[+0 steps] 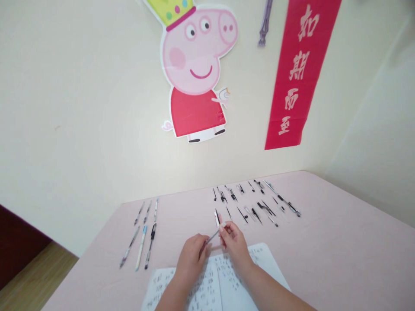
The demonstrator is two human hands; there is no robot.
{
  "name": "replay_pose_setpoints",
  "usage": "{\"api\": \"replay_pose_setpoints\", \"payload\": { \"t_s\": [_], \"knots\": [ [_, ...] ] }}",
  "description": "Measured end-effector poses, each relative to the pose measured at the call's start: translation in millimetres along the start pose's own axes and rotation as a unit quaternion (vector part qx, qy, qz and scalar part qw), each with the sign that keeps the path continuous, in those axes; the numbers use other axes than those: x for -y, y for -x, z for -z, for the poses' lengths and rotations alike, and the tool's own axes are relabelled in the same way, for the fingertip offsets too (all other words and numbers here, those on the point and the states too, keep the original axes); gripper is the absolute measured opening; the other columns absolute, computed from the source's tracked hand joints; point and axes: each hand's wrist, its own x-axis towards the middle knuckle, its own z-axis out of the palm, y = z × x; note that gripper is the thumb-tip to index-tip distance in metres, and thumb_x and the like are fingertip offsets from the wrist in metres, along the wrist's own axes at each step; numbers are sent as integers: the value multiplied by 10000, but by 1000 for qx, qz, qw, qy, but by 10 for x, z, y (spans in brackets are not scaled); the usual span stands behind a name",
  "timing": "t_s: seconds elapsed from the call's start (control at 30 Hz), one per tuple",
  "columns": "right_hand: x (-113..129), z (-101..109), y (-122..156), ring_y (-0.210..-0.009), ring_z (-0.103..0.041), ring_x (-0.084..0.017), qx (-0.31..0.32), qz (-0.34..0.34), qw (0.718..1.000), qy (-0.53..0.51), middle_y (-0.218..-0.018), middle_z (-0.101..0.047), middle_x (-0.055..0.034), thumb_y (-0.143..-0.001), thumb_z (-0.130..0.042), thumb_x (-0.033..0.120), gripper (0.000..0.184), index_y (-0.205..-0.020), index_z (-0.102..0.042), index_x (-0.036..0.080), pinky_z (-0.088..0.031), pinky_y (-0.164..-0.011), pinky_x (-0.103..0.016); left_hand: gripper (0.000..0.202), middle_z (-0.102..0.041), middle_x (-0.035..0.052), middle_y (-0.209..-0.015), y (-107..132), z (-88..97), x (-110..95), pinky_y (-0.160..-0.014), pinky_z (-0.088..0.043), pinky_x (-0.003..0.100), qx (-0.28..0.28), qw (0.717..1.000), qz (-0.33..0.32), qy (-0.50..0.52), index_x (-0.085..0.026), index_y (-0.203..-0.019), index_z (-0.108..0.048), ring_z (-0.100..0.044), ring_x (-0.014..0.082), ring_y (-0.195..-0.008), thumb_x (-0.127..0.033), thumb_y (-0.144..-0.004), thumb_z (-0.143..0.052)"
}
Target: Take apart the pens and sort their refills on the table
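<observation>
Above an open notebook point(207, 285) with handwriting on its pages, my two hands meet over a slim grey pen part point(213, 236). It looks like a refill or a thin barrel; which one I cannot tell. My left hand point(193, 255) is closed around its lower end. My right hand point(234, 241) pinches the upper end, where a small whitish piece point(222, 225) shows at the fingertips. Just beyond my right hand lie a white pen part point(216, 219) and a dark, thin refill point(228, 212).
Assembled-looking pens point(141, 248) lie in two rows on the left of the pink tabletop point(181, 211). Several loose caps, refills and barrels point(256, 214) spread across the back right. Behind the table rises a wall with a pig cutout point(197, 112) and a red banner point(275, 129).
</observation>
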Motion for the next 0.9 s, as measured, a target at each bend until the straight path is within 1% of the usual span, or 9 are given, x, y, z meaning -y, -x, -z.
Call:
{"api": "replay_pose_setpoints", "payload": {
  "t_s": [0.13,0.23,0.33,0.47,0.6,0.73,0.9],
  "knots": [
    [-27,-49,26,-473,-469,-89,58,-19,998,-8,-637,-553,18,-708,-615,509,352,-751,-484,185,-354,-420,-198,298,-611,93,-945,0,-4,-1,-770,-440,339,-55,996,-33,-60,-195,-1077,-560,-561,199,-881,-197,-866,-349],
    [-46,-60,26,-479,-478,-95,90,-20,996,13,-623,-558,16,-684,-638,500,353,-752,-519,175,-363,-436,-207,291,-605,90,-942,-1,-5,-29,-745,-450,328,-56,995,-44,-76,-200,-1073,-556,-567,193,-856,-217,-879,-340],
    [-62,-46,20,-494,-469,-104,111,3,992,61,-568,-523,22,-721,-603,488,331,-756,-577,160,-367,-460,-218,269,-598,85,-947,4,0,-56,-753,-454,314,-51,996,-39,-68,-197,-1045,-558,-567,183,-862,-255,-888,-347],
    [-73,-28,17,-514,-470,-110,114,22,989,93,-600,-538,4,-778,-526,483,333,-787,-609,160,-375,-478,-227,249,-601,71,-933,15,14,-67,-763,-452,299,-59,996,-16,-69,-203,-1009,-567,-566,174,-861,-290,-886,-369],
    [-86,-31,11,-578,-497,-129,90,39,989,108,-626,-541,5,-738,-577,458,284,-775,-596,177,-391,-502,-227,253,-609,67,-897,15,23,-69,-733,-445,296,-58,995,-4,-81,-209,-976,-587,-567,174,-825,-309,-883,-375],
    [-109,-36,1,-580,-493,-124,96,30,989,105,-614,-519,19,-721,-591,430,250,-738,-569,181,-390,-507,-224,264,-610,68,-896,6,12,-70,-731,-439,291,-35,997,-4,-73,-212,-977,-584,-569,173,-816,-297,-891,-348],
    [-137,-41,-1,-502,-448,-93,117,-1,990,80,-597,-483,45,-717,-588,386,210,-761,-548,185,-374,-472,-215,252,-607,59,-873,-1,-3,-82,-711,-438,276,-22,998,-4,-62,-210,-947,-583,-569,170,-804,-267,-885,-345]
  ]
}}
